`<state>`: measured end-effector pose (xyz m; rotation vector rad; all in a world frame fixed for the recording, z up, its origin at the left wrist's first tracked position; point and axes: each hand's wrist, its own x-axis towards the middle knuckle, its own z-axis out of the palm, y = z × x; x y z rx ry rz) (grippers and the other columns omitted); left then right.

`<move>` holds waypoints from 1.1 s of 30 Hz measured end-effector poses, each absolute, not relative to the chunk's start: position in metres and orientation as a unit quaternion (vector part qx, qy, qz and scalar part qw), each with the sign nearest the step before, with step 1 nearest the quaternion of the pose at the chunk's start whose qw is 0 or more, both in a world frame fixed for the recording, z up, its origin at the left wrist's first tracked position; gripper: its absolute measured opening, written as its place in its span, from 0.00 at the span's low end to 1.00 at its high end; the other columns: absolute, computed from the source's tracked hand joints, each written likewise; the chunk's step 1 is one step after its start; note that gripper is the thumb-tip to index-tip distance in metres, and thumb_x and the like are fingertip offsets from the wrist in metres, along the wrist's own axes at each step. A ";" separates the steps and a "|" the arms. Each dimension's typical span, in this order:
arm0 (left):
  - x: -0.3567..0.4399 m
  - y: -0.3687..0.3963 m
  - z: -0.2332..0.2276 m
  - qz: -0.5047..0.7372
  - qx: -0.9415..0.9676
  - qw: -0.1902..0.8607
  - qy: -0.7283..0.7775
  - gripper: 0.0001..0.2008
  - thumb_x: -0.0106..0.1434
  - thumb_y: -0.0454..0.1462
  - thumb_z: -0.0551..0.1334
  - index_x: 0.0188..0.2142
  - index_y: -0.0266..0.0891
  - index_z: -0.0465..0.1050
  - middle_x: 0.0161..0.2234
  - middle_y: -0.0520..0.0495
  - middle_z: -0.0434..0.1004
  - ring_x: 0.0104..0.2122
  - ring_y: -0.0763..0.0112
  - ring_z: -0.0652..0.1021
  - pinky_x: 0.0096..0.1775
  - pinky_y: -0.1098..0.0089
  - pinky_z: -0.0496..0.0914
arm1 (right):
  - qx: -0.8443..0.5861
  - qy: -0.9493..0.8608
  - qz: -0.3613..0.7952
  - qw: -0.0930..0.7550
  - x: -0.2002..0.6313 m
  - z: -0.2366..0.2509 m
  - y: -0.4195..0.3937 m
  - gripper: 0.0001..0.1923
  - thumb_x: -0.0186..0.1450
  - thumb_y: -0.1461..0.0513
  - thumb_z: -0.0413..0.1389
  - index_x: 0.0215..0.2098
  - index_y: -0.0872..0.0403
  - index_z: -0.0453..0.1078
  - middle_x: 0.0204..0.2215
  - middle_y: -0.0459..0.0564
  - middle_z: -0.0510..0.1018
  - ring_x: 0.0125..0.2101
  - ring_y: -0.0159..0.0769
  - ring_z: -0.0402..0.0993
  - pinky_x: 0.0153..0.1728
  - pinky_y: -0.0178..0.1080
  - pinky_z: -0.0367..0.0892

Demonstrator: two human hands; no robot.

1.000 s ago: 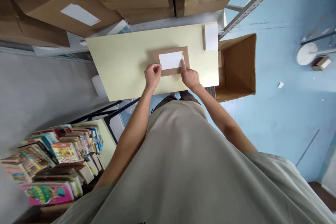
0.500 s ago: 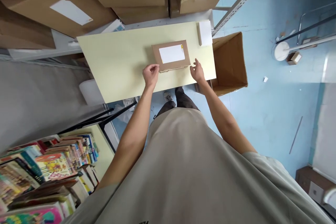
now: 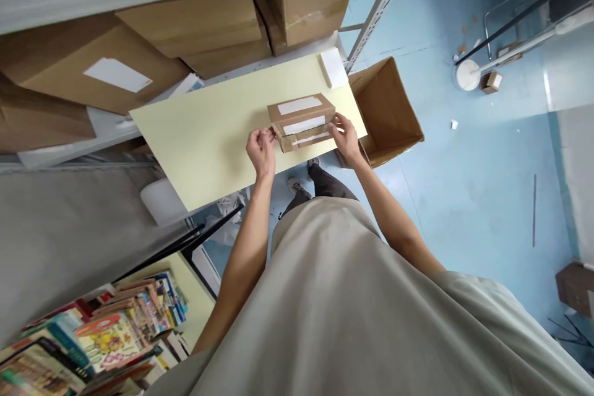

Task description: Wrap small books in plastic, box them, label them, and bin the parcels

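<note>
A small brown cardboard box (image 3: 291,118) with a white label on top lies on the pale yellow tabletop (image 3: 199,136). A taped panel or flap with a white strip shows along its near side, angled toward me; whether it is loose I cannot tell. My left hand (image 3: 260,150) pinches at the near left corner of the box, its fingertips bent together. At the near right corner my right hand (image 3: 346,135) grips the box edge between thumb and fingers.
A white stack (image 3: 334,68) sits at the table's far right corner. An open carton (image 3: 387,114) stands on the floor to the right. Large cardboard boxes (image 3: 195,21) fill the shelf beyond the table. Books (image 3: 116,346) cover another surface at lower left.
Both hands have come to the near corners of the box, the right one closing on it. The box's near side now shows, with its taped panel. The camera view has shifted.
</note>
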<state>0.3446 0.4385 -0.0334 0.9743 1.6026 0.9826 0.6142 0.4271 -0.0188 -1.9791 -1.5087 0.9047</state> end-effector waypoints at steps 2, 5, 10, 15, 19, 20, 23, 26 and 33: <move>0.357 0.432 -0.026 0.433 0.351 0.520 0.647 0.16 0.80 0.53 0.63 0.49 0.43 0.75 0.56 0.36 0.89 0.62 0.54 0.88 0.64 0.52 0.83 | -0.749 -0.530 0.309 0.251 0.630 -0.008 0.410 0.33 0.82 0.52 0.50 0.78 0.57 0.70 0.67 0.68 0.81 0.60 0.49 0.84 0.60 0.49 0.81; 0.376 0.424 -0.024 0.406 0.313 0.550 0.660 0.16 0.76 0.52 0.69 0.45 0.42 0.77 0.53 0.37 0.91 0.59 0.54 0.89 0.61 0.53 0.86 | -0.781 -0.503 0.297 0.222 0.651 -0.005 0.390 0.30 0.79 0.53 0.53 0.73 0.58 0.77 0.60 0.67 0.85 0.53 0.51 0.86 0.60 0.53 0.81; 0.390 0.411 -0.029 0.353 0.269 0.566 0.695 0.17 0.68 0.51 0.75 0.41 0.41 0.78 0.50 0.34 0.92 0.59 0.50 0.90 0.62 0.49 0.85 | -0.788 -0.458 0.368 0.182 0.665 -0.026 0.378 0.28 0.75 0.56 0.55 0.66 0.62 0.81 0.53 0.63 0.89 0.49 0.49 0.86 0.61 0.52 0.79; 0.404 0.415 -0.011 0.350 0.238 0.553 0.718 0.11 0.66 0.47 0.74 0.40 0.44 0.79 0.53 0.36 0.92 0.60 0.52 0.90 0.66 0.48 0.83 | -0.752 -0.440 0.424 0.247 0.681 -0.036 0.372 0.28 0.79 0.52 0.54 0.67 0.59 0.82 0.56 0.63 0.88 0.52 0.48 0.86 0.62 0.48 0.79; 0.459 0.444 0.025 0.373 0.265 0.541 0.706 0.17 0.59 0.49 0.77 0.39 0.40 0.81 0.49 0.36 0.93 0.56 0.50 0.91 0.66 0.46 0.83 | -0.741 -0.371 0.425 0.364 0.726 -0.026 0.368 0.33 0.80 0.41 0.55 0.67 0.52 0.83 0.57 0.60 0.87 0.55 0.49 0.84 0.61 0.50 0.81; 0.480 0.455 0.033 0.378 0.272 0.547 0.696 0.19 0.57 0.49 0.79 0.39 0.39 0.82 0.47 0.36 0.93 0.55 0.50 0.92 0.65 0.46 0.83 | -0.744 -0.348 0.417 0.389 0.743 -0.024 0.368 0.33 0.79 0.39 0.57 0.67 0.51 0.84 0.57 0.60 0.86 0.56 0.50 0.84 0.61 0.51 0.81; 0.556 0.491 0.048 0.363 0.305 0.579 0.664 0.21 0.57 0.51 0.81 0.39 0.38 0.85 0.45 0.38 0.94 0.51 0.51 0.93 0.63 0.47 0.84 | -0.765 -0.276 0.379 0.442 0.800 -0.027 0.368 0.33 0.77 0.38 0.60 0.67 0.49 0.84 0.58 0.59 0.86 0.59 0.50 0.83 0.65 0.54 0.79; 0.637 0.527 0.036 0.312 0.353 0.613 0.635 0.22 0.61 0.53 0.80 0.41 0.38 0.87 0.46 0.37 0.94 0.50 0.51 0.93 0.61 0.50 0.86 | -0.790 -0.192 0.336 0.475 0.854 -0.045 0.368 0.34 0.75 0.38 0.62 0.68 0.50 0.83 0.62 0.60 0.85 0.60 0.51 0.83 0.66 0.56 0.78; 0.780 0.597 -0.071 0.202 0.414 0.656 0.598 0.06 0.67 0.40 0.76 0.38 0.39 0.87 0.45 0.40 0.94 0.49 0.57 0.92 0.60 0.56 0.85 | -0.828 -0.037 0.310 0.466 0.926 -0.122 0.375 0.37 0.71 0.42 0.64 0.67 0.58 0.79 0.61 0.65 0.85 0.58 0.53 0.85 0.63 0.58 0.79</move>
